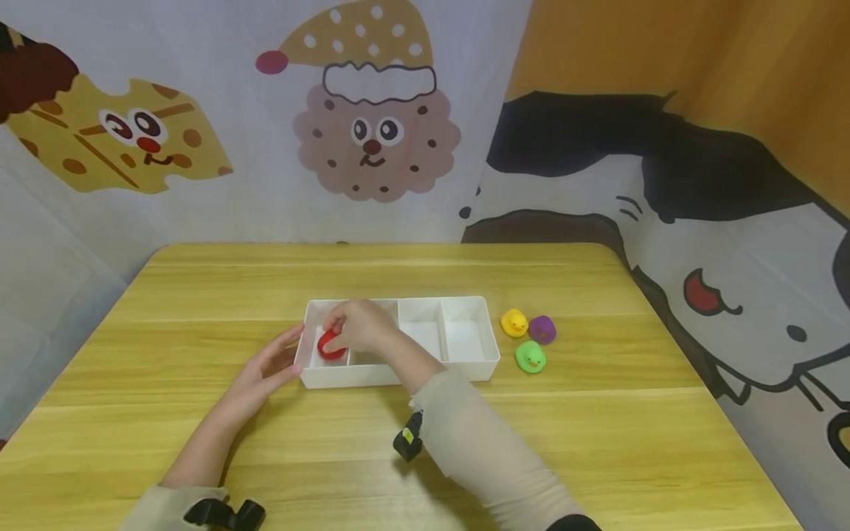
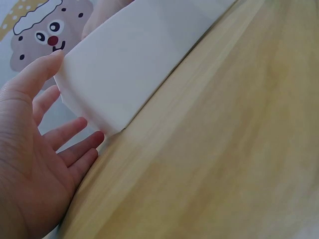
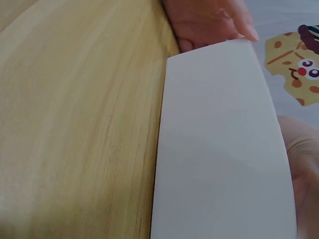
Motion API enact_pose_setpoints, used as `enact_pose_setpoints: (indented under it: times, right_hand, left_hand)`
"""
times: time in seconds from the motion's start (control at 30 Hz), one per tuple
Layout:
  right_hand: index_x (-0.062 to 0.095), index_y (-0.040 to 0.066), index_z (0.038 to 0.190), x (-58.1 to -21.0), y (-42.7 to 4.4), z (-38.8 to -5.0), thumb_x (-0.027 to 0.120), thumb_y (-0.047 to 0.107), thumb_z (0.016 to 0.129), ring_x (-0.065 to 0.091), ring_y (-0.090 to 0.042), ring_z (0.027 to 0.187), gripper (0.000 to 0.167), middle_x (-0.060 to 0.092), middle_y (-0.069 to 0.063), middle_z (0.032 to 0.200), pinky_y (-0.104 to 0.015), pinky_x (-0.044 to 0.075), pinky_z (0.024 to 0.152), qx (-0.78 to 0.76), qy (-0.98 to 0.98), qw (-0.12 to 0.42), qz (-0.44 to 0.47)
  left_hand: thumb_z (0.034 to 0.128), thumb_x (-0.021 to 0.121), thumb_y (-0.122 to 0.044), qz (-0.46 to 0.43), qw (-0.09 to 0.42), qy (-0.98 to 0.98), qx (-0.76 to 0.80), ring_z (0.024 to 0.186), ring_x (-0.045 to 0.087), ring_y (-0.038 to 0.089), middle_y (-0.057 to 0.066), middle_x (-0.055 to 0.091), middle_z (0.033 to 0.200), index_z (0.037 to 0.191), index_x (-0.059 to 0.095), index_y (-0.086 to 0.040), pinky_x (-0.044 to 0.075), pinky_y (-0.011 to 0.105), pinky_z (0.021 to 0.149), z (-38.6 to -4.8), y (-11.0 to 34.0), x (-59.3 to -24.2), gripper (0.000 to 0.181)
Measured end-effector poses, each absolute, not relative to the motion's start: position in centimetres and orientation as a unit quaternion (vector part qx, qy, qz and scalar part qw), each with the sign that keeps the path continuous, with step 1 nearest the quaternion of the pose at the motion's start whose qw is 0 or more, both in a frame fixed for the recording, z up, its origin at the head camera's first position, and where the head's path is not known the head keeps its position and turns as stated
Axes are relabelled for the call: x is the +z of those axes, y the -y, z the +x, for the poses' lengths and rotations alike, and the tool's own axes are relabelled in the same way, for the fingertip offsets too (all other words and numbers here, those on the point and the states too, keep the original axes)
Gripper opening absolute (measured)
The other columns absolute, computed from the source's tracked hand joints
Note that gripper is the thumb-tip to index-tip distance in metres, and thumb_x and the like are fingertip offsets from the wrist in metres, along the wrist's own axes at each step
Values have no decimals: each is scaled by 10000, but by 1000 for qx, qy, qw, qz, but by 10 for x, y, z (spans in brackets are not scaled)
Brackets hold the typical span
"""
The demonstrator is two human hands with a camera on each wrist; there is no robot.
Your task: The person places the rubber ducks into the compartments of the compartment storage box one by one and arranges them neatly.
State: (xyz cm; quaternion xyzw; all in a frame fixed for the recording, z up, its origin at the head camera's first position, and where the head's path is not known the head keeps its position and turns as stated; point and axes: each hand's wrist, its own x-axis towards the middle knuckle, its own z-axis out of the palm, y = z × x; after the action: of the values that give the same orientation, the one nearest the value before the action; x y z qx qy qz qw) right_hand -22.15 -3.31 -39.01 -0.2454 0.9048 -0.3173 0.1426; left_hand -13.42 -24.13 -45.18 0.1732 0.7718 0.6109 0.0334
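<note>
Printed cloth (image 1: pixel 232 214) hangs beyond a wood-grained tabletop (image 1: pixel 199 295), where a white four-compartment box (image 1: pixel 352 377) stands. Its two compartments toward three o'clock show white floors; the next is mostly hidden by the right hand (image 1: pixel 365 328). At the nine o'clock end, the left hand (image 1: pixel 263 372) touches the wall with fingers extended. Outside, near the three o'clock end, sit a yellow duck (image 1: pixel 514 323), a purple duck (image 1: pixel 542 330) and a green duck (image 1: pixel 530 358), all unboxed. Within the nine o'clock compartment, a red round piece (image 1: pixel 323 349) appears pinched by the right hand, so not yet released.
</note>
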Motion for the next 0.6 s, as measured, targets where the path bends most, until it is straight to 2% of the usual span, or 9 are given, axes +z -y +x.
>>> enact_pose_setpoints:
  times: [0.27,0.43,0.5,0.6]
  right_hand:
    - [729,230,1040,-382,19,-218,811,294,774,565,-39,862,286,650,167,910,-245,453,775,-344,-901,110,-240]
    - [726,224,1065,-374,9,-215,808,290,777,588,-73,909,306,655,168,925,-264,457,804,-369,-890,94,-250]
    - [722,216,1076,-372,4,-214,807,287,780,599,-99,945,317,659,162,937,-282,459,826,-378,-885,89,-256]
    - [718,204,1084,-369,-5,-210,807,278,784,606,-125,914,321,662,145,940,-281,474,783,-395,-877,76,-264]
  left_hand:
    - [969,538,-59,170,35,-771,612,1261,388,477,278,352,1450,1505,273,-64,419,198,901,-135,242,-453,597]
    - [968,534,-42,173,31,-768,616,1254,391,471,281,356,1445,1501,276,-50,424,201,906,-135,242,-453,593]
    - [965,539,-38,174,29,-767,617,1254,422,411,279,358,1444,1498,282,-47,426,200,908,-135,242,-454,592]
    - [961,547,-43,171,30,-768,617,1256,424,408,275,354,1448,1497,286,-50,426,197,909,-135,241,-454,596]
